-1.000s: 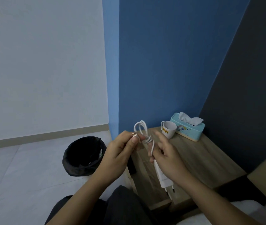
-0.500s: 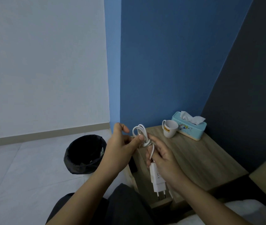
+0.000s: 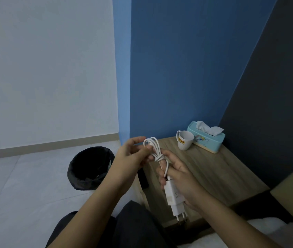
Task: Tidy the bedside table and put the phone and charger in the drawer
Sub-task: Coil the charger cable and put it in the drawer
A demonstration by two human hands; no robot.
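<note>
Over the bedside table's (image 3: 213, 174) front left corner, the right hand (image 3: 181, 178) curls round the white charger (image 3: 175, 194), hiding its far side. The left hand (image 3: 129, 158) pinches the coiled cable (image 3: 155, 149). A dark shape (image 3: 144, 178) at the table's left edge is half hidden and unidentifiable. A mug (image 3: 185, 142) and a tissue box (image 3: 206, 142) stand at the table's back, against the blue wall (image 3: 186, 68). A black bin (image 3: 90, 167) sits left of the table.

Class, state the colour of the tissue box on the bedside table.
The tissue box is light turquoise with a cream base; head view.
</note>
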